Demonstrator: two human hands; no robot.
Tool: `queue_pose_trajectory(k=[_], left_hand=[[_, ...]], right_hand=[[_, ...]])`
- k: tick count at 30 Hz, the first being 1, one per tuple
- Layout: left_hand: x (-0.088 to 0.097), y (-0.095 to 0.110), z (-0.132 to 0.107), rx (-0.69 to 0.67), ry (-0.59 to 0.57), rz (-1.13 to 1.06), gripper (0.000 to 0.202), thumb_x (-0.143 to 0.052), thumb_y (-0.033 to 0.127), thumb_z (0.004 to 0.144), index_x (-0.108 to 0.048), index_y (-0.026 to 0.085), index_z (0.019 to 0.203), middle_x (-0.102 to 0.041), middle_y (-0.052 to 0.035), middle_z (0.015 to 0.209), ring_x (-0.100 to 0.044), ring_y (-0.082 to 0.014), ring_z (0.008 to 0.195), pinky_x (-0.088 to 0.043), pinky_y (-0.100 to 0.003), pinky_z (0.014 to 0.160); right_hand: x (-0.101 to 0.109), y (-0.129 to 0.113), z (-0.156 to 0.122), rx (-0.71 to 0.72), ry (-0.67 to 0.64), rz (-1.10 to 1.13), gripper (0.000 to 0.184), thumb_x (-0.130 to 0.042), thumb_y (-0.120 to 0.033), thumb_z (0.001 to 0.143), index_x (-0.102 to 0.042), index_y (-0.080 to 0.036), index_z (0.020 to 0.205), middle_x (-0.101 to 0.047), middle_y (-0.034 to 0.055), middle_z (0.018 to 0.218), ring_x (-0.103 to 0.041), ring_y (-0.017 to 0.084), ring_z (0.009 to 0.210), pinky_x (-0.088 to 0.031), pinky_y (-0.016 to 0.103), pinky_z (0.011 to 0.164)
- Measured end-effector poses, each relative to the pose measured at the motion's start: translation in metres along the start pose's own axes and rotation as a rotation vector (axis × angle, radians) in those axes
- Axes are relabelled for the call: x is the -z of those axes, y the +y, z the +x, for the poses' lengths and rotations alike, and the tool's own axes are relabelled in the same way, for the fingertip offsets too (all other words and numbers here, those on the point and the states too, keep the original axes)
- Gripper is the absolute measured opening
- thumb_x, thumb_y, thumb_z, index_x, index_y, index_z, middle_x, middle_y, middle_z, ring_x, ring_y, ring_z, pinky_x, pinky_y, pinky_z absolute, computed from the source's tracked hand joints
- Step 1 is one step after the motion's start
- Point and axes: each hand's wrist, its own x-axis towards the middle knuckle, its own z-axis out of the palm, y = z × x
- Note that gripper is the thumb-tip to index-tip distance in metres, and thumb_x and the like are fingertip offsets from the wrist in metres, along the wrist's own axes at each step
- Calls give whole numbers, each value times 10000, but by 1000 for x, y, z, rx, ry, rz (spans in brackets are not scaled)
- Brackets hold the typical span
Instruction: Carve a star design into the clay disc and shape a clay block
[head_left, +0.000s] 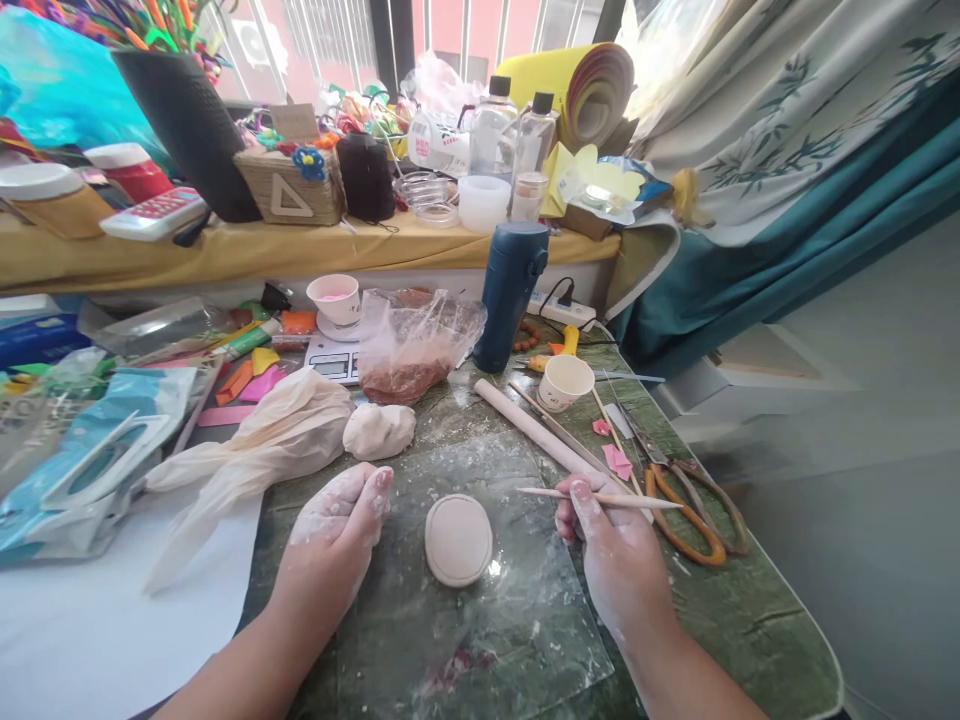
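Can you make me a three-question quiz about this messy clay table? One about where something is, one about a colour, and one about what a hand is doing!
1. Where is the flat clay disc?
A. between the two hands
B. inside the paper cup
C. on the yellow shelf

2. What colour is the tall flask?
A. red
B. dark blue
C. white

3. What is the right hand doing?
A. lying open and flat
B. gripping a thin wooden stick
C. holding the scissors

Answers:
1 A: the disc lies on the clear sheet, with the left hand on one side and the right hand on the other.
2 B: its body and lid are dark blue.
3 B: the fingers are closed round the thin wooden stick, while the scissors lie untouched beside it.
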Motion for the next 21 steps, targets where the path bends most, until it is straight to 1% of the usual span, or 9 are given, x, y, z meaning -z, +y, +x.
queue_pose_trajectory(k=[3,5,7,10,13,15,17,19,21], left_hand=[[0,-1,4,-57,-52,81,402,-779,565,817,-630,201,734,-660,-1,657,-556,-132,629,-472,-231,608],[0,-3,7,-51,-72,64,366,-806,531,802,-675,191,780,-751,-42,766,-646,-160,720,-525,-253,696],[-1,-3,8,-12,-64,1,371,-855,510,743,-690,185,811,-782,-63,826,-690,-184,766,-548,-273,728],[-1,-1,8,-4,-45,4,383,-870,506,714,-663,189,769,-737,-30,713,-656,-159,672,-508,-241,640],[2,4,4,-50,-55,137,392,-739,580,833,-654,203,767,-577,35,513,-489,-115,486,-372,-218,492],[4,7,-1,-69,-77,249,458,-624,618,904,-626,209,699,-494,43,448,-421,-111,436,-331,-230,463],[4,8,-5,-76,-98,314,549,-566,639,926,-525,216,578,-454,33,432,-407,-110,423,-334,-239,458],[3,8,-6,-71,-93,289,576,-580,643,912,-450,224,540,-440,33,452,-395,-106,423,-338,-242,449],[2,5,-4,-76,-70,205,497,-639,612,882,-514,222,600,-488,33,512,-422,-111,455,-367,-241,461]], right_hand=[[0,0,-1,8,-8,15,394,-752,-630,882,-732,-237,886,-632,7,701,-597,174,627,-522,282,564],[0,0,-1,12,-15,2,394,-746,-632,885,-733,-238,881,-633,9,701,-595,176,628,-522,287,567],[0,1,-1,14,-15,-6,394,-743,-632,887,-733,-238,876,-633,11,698,-596,176,628,-520,289,568],[0,3,0,23,-9,1,397,-745,-628,886,-731,-232,878,-625,10,690,-592,174,623,-513,286,560],[1,2,2,46,-4,-1,386,-740,-618,895,-719,-233,886,-615,-1,690,-580,165,610,-503,279,555],[0,-1,2,71,-9,-23,349,-747,-587,904,-707,-240,902,-609,-13,700,-577,157,619,-501,269,568],[0,-3,1,85,-17,-54,308,-760,-548,910,-705,-247,944,-627,-14,734,-587,155,642,-507,265,588],[-1,-4,1,68,-19,-63,308,-773,-535,903,-713,-248,997,-671,3,794,-615,165,664,-525,276,598],[-1,-3,0,33,-17,-52,342,-795,-548,875,-727,-240,1009,-708,27,826,-645,184,669,-548,301,599]])
